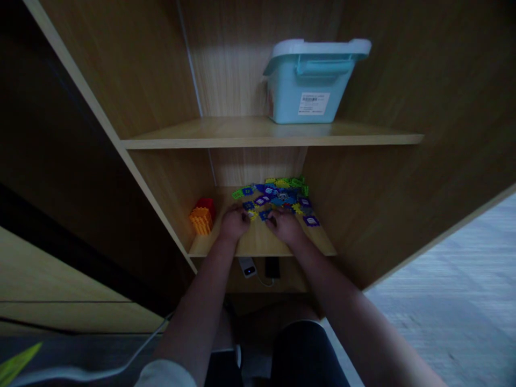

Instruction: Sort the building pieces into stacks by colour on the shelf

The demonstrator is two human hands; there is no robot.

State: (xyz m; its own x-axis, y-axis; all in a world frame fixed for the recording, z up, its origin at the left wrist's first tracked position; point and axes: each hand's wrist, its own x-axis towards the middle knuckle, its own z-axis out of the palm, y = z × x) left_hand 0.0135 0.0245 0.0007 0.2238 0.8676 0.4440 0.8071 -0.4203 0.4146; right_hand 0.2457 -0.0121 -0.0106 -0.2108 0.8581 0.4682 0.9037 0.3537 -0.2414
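Small plastic interlocking tiles in blue, purple, yellow and green lie spread over the middle shelf (258,244). My left hand (236,221) is closed, its fingertips at a yellow tile (252,215); the grip itself is partly hidden. My right hand (285,226) pinches a blue tile (264,215) at its edge, close to the shelf surface. Behind the hands are a purple tile (263,200) and a pile of green tiles (296,184) near the back wall. Another purple tile (311,221) lies to the right of my right hand.
Orange tiles (202,220) stand stacked at the shelf's left side, with red tiles (207,205) behind them. On the upper shelf (226,131) sits a light blue lidded bin (310,80). Below are a white device (247,267), a black object (272,267) and a cable.
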